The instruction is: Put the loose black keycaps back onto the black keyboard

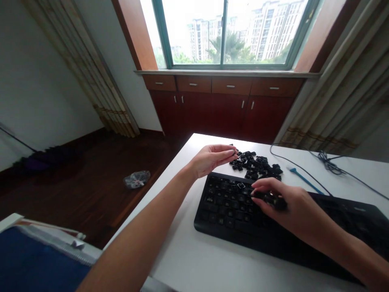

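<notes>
A black keyboard (pixel 227 198), with many of its keycaps off, lies at a slant on the white table. Over its far left edge, my left hand (pixel 212 159) is closed in a pinch on a small black piece that looks like a keycap (pixel 234 153). Just beyond the keyboard sits a pile of loose black keycaps (pixel 258 164). My right hand (pixel 288 200) is low over the middle of the keyboard, its thumb and fingers closed round a short dark tool (pixel 270 198) with a shiny part; its exact kind is blurred. A small white-edged frame (pixel 240 185) rests on the keys.
A blue stick-like tool (pixel 305 180) lies behind the keyboard. Black cable (pixel 330 162) is coiled at the table's far right. The white table (pixel 182 251) has its left edge by my left forearm. On the floor is a clear plastic bag (pixel 136 179); a blue-seated chair (pixel 36 259) stands lower left.
</notes>
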Demonstrator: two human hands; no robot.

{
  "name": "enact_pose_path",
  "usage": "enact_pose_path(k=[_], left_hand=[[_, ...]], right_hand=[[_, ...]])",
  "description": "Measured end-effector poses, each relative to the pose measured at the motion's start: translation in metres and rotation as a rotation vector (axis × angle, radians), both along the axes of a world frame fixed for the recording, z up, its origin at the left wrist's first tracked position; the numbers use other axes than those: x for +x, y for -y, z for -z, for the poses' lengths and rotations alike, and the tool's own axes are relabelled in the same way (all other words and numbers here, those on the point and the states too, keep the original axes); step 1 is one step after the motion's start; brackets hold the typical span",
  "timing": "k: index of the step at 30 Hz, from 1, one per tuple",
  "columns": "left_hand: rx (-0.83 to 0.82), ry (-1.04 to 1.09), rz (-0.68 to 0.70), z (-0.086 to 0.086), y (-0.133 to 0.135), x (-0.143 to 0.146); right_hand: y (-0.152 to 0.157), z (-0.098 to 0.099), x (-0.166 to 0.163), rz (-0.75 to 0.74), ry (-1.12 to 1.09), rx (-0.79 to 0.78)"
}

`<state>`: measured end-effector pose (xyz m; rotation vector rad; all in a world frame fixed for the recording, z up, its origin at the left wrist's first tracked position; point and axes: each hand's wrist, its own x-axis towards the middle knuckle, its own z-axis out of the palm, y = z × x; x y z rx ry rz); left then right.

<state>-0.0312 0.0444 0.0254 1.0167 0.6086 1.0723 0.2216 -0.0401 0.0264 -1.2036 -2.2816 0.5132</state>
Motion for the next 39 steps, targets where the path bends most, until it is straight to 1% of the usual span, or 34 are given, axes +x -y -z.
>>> enact_pose_path(k=[2,4,6,8,13,17,21,24,27,31,37,39], left_hand=[[-0.018,-0.011,-0.022,0.0,0.0,0.002],[-0.026,-0.029,-0.043,-0.001,0.001,0.003],[-0.03,-0.053,-0.068,-0.001,0.001,0.003],[-0.033,-0.076,-0.091,-0.001,0.0,0.003],[-0.013,-0.104,-0.147,0.004,-0.004,0.001],[-0.004,-0.086,-0.219,0.01,-0.011,-0.006],[-0.003,-0.086,-0.27,0.015,-0.016,-0.014],[-0.001,-0.093,-0.276,0.017,-0.018,-0.016],[0.003,-0.098,-0.273,0.019,-0.019,-0.016],[0.006,-0.098,-0.271,0.019,-0.019,-0.015],[0.001,-0.092,-0.272,0.018,-0.019,-0.014],[-0.004,-0.088,-0.272,0.018,-0.019,-0.014]], right_hand=[[0.012,0.003,-0.003,-0.035,0.004,-0.011],[0.02,0.004,-0.005,-0.115,0.012,-0.022],[0.025,0.004,-0.007,-0.193,0.022,-0.018],[0.027,0.005,-0.007,-0.228,0.032,-0.019],[0.025,0.008,-0.004,-0.204,0.013,-0.034],[0.024,0.007,-0.001,-0.282,0.022,-0.069],[0.025,0.005,-0.001,-0.31,0.036,-0.059],[0.027,0.004,-0.002,-0.327,0.037,-0.07],[0.028,0.003,-0.004,-0.304,0.031,-0.067],[0.027,0.003,-0.005,-0.286,0.031,-0.077],[0.025,0.002,-0.002,-0.32,0.034,-0.089],[0.025,0.001,-0.001,-0.308,0.009,-0.082]])
